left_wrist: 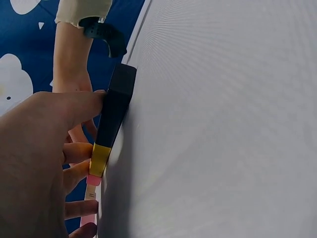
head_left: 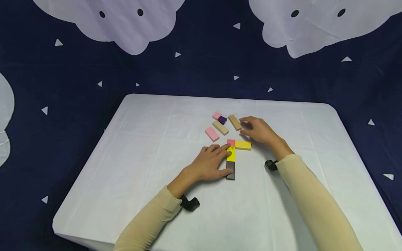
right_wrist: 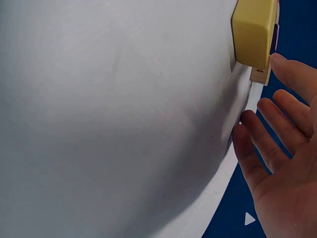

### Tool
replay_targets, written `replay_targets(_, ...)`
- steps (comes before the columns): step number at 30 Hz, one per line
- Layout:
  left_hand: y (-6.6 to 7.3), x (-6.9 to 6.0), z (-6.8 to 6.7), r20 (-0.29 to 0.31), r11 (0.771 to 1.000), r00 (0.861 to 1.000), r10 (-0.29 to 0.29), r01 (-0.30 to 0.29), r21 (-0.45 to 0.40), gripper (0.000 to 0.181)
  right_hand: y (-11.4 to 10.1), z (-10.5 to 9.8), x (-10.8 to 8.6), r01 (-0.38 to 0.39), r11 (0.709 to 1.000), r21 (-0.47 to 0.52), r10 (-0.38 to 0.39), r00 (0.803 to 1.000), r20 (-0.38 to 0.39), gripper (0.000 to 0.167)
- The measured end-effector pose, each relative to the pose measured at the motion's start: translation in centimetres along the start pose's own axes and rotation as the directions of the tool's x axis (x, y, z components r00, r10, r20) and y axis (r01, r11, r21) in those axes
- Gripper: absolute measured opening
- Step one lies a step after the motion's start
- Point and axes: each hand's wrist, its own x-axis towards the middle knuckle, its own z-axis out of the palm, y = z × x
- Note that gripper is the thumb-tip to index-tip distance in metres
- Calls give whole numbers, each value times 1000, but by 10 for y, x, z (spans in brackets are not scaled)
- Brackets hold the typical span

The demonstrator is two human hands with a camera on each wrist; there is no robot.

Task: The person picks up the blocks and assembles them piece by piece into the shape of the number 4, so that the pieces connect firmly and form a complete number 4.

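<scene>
On the white table, a dark block [head_left: 230, 173], a yellow block [head_left: 232, 157] and a red-pink block [head_left: 231, 142] lie end to end in a line. A second yellow block [head_left: 243, 145] extends rightward from the red-pink one. My left hand [head_left: 207, 165] rests against this line from the left, thumb on the dark block, some fingertips over the yellow and red-pink ones. Beyond the line, my right hand [head_left: 259, 130] reaches beside a tan block [head_left: 235, 122], thumb and fingers apart. The right wrist view shows that hand [right_wrist: 287, 163] holding nothing, near the yellow block [right_wrist: 255, 34].
Left of that tan block lies another tan block [head_left: 220, 127]. Close by are a pink block [head_left: 212, 134], a smaller pink block [head_left: 216, 115] and a dark purple block [head_left: 222, 120]. A dark blue cloth [head_left: 201, 73] with clouds hangs behind the table [head_left: 141, 150].
</scene>
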Motion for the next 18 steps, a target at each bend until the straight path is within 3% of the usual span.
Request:
replay_targets(7,1,-1,-1,3,1000,1000,7,-7,-5,73,2,1,9,19,1000,16,-20,999,32,66)
replay_targets(18,0,0,-2,-6,1000,1000,8,-8,-5,72,0,-2,31,154,988,-15,-151,982,117,81)
